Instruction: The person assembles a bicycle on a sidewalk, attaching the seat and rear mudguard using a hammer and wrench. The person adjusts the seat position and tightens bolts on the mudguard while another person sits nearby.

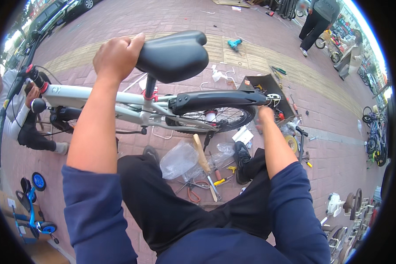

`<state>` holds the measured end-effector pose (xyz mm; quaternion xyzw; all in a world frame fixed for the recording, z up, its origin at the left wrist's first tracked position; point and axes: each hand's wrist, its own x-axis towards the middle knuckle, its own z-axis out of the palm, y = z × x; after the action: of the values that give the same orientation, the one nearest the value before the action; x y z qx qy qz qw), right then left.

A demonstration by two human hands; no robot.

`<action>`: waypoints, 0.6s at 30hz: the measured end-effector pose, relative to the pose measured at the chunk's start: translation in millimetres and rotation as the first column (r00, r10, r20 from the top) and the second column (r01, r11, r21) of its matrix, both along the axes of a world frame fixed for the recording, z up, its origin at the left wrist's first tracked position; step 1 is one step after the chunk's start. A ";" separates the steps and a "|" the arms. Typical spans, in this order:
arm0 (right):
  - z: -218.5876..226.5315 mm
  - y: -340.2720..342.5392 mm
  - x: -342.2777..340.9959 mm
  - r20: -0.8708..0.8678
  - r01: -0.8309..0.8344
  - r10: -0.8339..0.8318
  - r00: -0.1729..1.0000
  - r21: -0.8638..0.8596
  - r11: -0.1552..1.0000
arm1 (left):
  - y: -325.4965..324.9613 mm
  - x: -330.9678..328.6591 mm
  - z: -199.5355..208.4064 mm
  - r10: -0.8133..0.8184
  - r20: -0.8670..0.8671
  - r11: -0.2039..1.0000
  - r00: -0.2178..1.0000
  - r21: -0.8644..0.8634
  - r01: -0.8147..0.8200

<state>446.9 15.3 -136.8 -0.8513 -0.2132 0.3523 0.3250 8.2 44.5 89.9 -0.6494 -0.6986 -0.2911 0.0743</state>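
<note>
A light grey bicycle (68, 93) stands across in front of me, its rear wheel (233, 119) to the right under a black mudguard (220, 97). My left hand (118, 55) is closed around the nose of its black saddle (174, 56). At the tail end of the mudguard, beside the rear tyre, is my right hand (265, 116). Its fingers are blurred and partly hidden, so what they touch cannot be made out. Just beyond it sits an open toolbox (288, 99) of mixed tools. Another person's hand (32, 92) is at the bicycle's front end.
Between my feet lie a clear plastic bag (179, 159), a wooden-handled tool (201, 152), red-handled pliers (193, 193) and a yellow-handled screwdriver (221, 181). A teal power drill (235, 44) lies farther off. A roll of tape (291, 144) is at right, a small blue tricycle (32, 207) at left.
</note>
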 end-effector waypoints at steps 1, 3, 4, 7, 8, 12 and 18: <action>-1.8 2.7 -7.0 -0.263 0.106 -0.108 0.959 -0.021 0.994 | -3.8 0.1 4.5 0.000 0.001 1.000 1.000 -0.024 0.000; -24.7 8.9 1.6 -0.702 0.208 -0.196 0.685 -0.069 0.976 | -0.6 1.5 1.4 0.011 -0.007 1.000 1.000 0.009 -0.011; -40.5 11.7 9.5 -0.857 0.212 -0.169 0.487 -0.071 0.975 | 2.4 1.6 -2.9 0.013 -0.012 1.000 1.000 0.018 -0.013; -60.8 8.6 -17.1 -0.953 0.256 0.123 0.275 0.196 0.947 | 4.0 -2.2 -6.3 -0.003 -0.008 1.000 1.000 0.028 0.003; -65.9 8.7 -22.6 -0.945 0.328 0.104 0.310 0.209 0.921 | 4.1 -2.0 -8.5 -0.004 -0.002 1.000 1.000 0.024 0.004; -79.9 14.3 -37.8 -0.912 0.489 0.065 0.405 0.276 0.827 | 7.3 -8.1 -12.4 -0.016 -0.015 0.995 1.000 0.101 0.017; -84.1 22.0 -24.8 -0.905 0.455 0.097 0.413 0.298 0.839 | 13.7 -6.8 -14.2 -0.080 -0.109 0.989 0.991 0.114 0.093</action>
<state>422.2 37.3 -220.9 -0.4328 0.0053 0.6407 0.6341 1.5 58.2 75.6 -0.6879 -0.6463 -0.3009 0.1364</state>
